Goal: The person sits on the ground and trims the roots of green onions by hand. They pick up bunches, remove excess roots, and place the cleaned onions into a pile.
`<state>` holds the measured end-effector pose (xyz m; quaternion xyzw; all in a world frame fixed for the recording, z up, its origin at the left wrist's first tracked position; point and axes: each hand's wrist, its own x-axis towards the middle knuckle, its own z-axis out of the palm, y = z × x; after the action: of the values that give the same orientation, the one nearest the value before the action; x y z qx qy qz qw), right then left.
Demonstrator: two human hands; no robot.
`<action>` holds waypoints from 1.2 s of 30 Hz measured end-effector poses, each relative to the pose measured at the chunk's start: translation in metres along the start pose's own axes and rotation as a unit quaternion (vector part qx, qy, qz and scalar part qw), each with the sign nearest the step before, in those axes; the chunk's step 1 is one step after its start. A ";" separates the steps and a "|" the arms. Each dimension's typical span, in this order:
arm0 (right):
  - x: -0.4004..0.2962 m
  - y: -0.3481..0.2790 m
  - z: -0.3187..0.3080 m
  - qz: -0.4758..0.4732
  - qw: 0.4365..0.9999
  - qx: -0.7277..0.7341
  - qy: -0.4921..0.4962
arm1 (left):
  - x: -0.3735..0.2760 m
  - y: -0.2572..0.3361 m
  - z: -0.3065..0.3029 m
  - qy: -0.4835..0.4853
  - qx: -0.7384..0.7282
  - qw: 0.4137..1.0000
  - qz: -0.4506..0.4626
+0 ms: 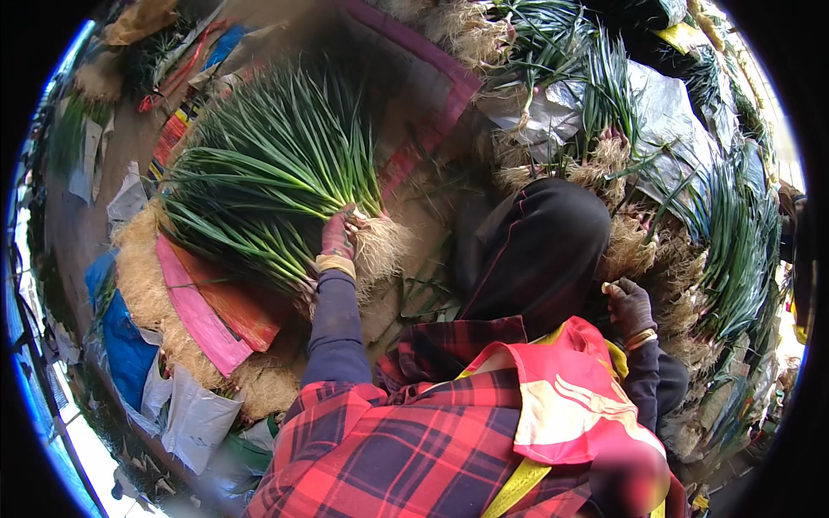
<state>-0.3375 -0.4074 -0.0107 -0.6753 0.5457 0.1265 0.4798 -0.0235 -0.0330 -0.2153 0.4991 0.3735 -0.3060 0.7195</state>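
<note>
My left hand [339, 234], in a reddish, soiled glove with a pale cuff, is closed around the root end of a bunch of green onion plants [278, 149]. Their long green leaves fan out to the upper left, and pale stringy roots [381, 249] hang on the right of the hand. More stems lie just below it. My right hand [630, 309], in a dark, dirty glove, is raised beside my bent knee [550, 239]. Its fingers are bent around a small pale piece, too small to identify.
Rooted bunches of onion plants [738, 246] are heaped along the right, with white sheeting [670, 123] among them. At left lie matted roots [146, 278], a pink strip [201, 307], a blue sheet [126, 343] and white sacking [197, 414]. A magenta-edged mat [447, 68] spans the upper middle.
</note>
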 end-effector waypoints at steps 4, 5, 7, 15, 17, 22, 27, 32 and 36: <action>0.004 0.008 -0.001 0.009 1.000 -0.003 0.011 | -0.014 0.003 0.001 0.008 -0.021 1.000 -0.001; 0.006 0.010 -0.002 0.009 1.000 -0.005 0.013 | -0.012 0.003 -0.004 0.001 -0.024 1.000 0.000; 0.002 0.008 -0.001 0.011 1.000 0.001 0.009 | -0.027 0.003 -0.003 0.054 0.009 0.997 0.056; 0.012 0.024 0.005 0.009 1.000 -0.018 -0.011 | -0.082 0.048 -0.014 0.060 0.216 0.899 0.376; 0.015 0.019 0.008 0.027 0.997 -0.067 -0.017 | -0.073 0.059 0.004 0.004 0.321 0.818 0.477; 0.018 0.014 0.011 0.039 0.998 -0.041 -0.020 | -0.058 0.062 0.098 -0.160 0.579 0.519 0.608; 0.024 0.015 0.022 0.070 0.989 -0.124 -0.036 | -0.004 0.064 0.131 -0.236 0.749 0.333 0.521; 0.033 0.010 0.032 0.123 0.986 -0.108 -0.040 | 0.037 0.096 0.137 -0.125 0.611 0.450 0.639; 0.038 -0.003 0.038 0.116 0.985 -0.115 -0.049 | 0.065 0.163 0.153 0.088 0.308 0.721 0.614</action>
<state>-0.3075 -0.4011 -0.0551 -0.6512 0.5780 0.2757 0.4073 0.1791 -0.1307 -0.1567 0.8379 -0.0676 0.1502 0.5204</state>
